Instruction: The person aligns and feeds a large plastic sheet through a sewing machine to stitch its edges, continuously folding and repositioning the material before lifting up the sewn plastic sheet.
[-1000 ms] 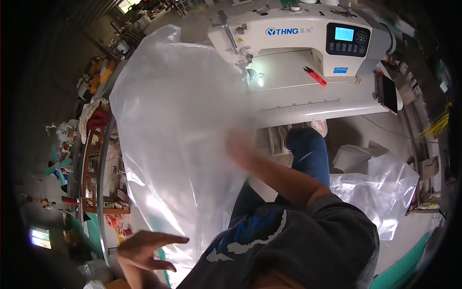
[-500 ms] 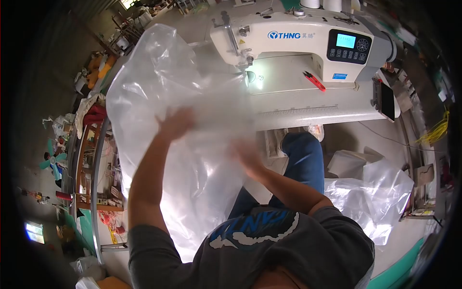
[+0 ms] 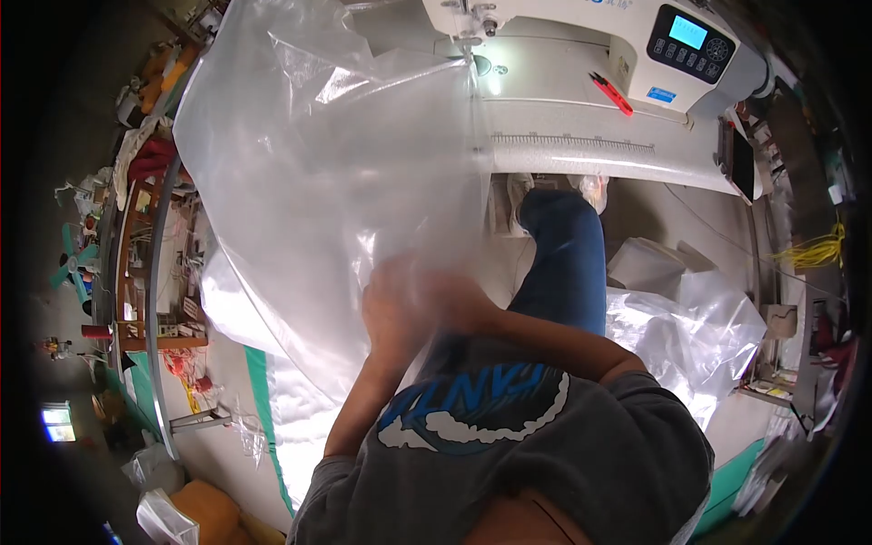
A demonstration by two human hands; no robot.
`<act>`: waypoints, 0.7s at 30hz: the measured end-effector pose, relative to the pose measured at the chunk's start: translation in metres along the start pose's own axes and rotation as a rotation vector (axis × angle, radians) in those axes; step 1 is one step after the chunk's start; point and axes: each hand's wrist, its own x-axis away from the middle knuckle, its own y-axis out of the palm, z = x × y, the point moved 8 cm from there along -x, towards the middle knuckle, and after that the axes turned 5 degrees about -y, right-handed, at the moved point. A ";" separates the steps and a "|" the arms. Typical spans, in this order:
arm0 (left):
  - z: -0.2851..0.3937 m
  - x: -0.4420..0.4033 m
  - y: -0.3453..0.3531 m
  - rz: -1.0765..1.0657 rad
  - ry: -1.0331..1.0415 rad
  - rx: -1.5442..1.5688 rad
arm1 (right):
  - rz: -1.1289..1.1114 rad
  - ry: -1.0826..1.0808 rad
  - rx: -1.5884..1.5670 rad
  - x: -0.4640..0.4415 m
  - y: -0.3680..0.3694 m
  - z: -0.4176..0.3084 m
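Note:
A large clear plastic sheet [image 3: 291, 173] hangs over the left of the sewing machine's bed and down toward my lap. Its upper right corner lies at the needle area of the white sewing machine [image 3: 581, 41]. My left hand [image 3: 396, 304] is at the near part of the sheet, fingers curled on the plastic and blurred. Close beside it, my right hand [image 3: 461, 300] is also closed on the sheet, smeared by motion. The two hands are almost touching in front of my shirt, and the plastic partly veils their fingertips.
Red snips [image 3: 611, 94] lie on the machine bed behind a printed ruler [image 3: 572, 143]. A dark phone [image 3: 737, 162] stands at the bed's right end. More clear plastic [image 3: 690, 331] is heaped at the right. A wooden rack [image 3: 136, 263] stands at the left.
Both hands have come down toward my body and drawn together, with the sheet's near part pulled along. My view has tilted lower, so the machine sits higher in frame.

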 end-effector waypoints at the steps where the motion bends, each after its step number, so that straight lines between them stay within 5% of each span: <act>1: -0.004 0.005 0.009 -0.030 -0.040 -0.076 | -0.004 0.011 -0.004 0.016 0.015 0.003; 4: 0.006 0.016 0.023 -0.108 -0.081 0.023 | -0.320 0.118 0.036 0.059 0.084 0.029; 6: 0.015 0.015 0.018 -0.029 -0.018 -0.005 | -0.523 -0.033 0.141 0.065 0.105 0.014; 8: 0.001 0.015 0.033 -0.308 -0.192 -0.156 | -0.475 -0.145 0.164 0.055 0.077 -0.009; 14: 0.008 0.023 0.011 0.030 0.115 -0.108 | -0.507 -0.253 0.424 0.048 0.022 -0.052; 19: 0.000 0.022 0.022 -0.065 0.034 -0.196 | -0.436 -0.341 0.516 0.058 0.024 -0.034; 21: -0.001 0.013 0.008 -0.082 0.037 0.100 | -0.370 -0.404 0.504 0.042 0.014 -0.048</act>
